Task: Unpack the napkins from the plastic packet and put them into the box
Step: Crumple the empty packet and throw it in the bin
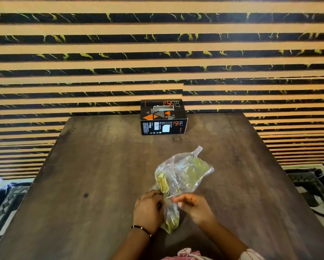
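A crumpled clear plastic packet (pixel 183 173) with yellow-green print lies on the dark wooden table (pixel 93 166), near its front middle. My left hand (pixel 148 211) grips the packet's near left edge, by a yellow label. My right hand (pixel 193 205) pinches the plastic from the right, fingers curled on its edge. No napkins can be made out through the plastic. A black box (pixel 163 117) with orange triangles and a slot in its top stands at the far edge of the table, well beyond both hands.
A wall of tan and black marbled stripes (pixel 157 53) rises straight behind the table. A patterned floor (pixel 311 184) shows past the table's left and right edges. A small dark spot (pixel 85 195) marks the tabletop to the left.
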### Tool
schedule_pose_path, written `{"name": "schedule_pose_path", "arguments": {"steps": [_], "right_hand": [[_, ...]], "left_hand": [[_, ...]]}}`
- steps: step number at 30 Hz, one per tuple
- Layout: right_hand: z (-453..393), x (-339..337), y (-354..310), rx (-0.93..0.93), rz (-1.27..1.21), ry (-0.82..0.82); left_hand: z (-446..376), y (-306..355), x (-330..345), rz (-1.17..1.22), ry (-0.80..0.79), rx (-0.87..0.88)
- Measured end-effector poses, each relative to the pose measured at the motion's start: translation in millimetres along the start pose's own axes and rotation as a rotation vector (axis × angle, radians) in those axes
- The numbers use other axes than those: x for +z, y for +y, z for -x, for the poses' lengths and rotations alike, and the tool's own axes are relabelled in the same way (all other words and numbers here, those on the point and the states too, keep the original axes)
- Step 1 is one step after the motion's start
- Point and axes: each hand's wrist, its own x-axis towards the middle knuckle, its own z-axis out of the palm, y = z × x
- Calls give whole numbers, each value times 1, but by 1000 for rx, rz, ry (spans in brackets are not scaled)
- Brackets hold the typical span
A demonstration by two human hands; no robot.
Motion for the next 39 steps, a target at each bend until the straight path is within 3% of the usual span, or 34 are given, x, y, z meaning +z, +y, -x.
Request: {"name": "schedule_pose_path", "arguments": {"steps": [3,8,10,14,19,25,30,35,39], "right_hand": [[1,-9,-7,18,-65,108],[5,-6,-9,38,-117,38],[6,-8,-11,11,-159,29],[12,-21,-20,-60,-150,-13],[25,-24,-31,-275,247,-13],[42,-33,-32,-197,339,57],[57,-53,-27,-212,239,261],[85,-96,-15,-266,219,243],[103,-141,3,-235,158,311]], "left_hand": [[0,3,-1,158,-30,-31],[5,35,-10,821,-171,-200],[5,38,-11,928,-196,-207],[3,35,-13,953,-95,-229],[3,51,-21,953,-34,-108],[17,70,-28,928,-82,93],[22,92,-20,533,201,256],[18,123,0,685,-34,337],[23,174,27,727,18,322]]}}
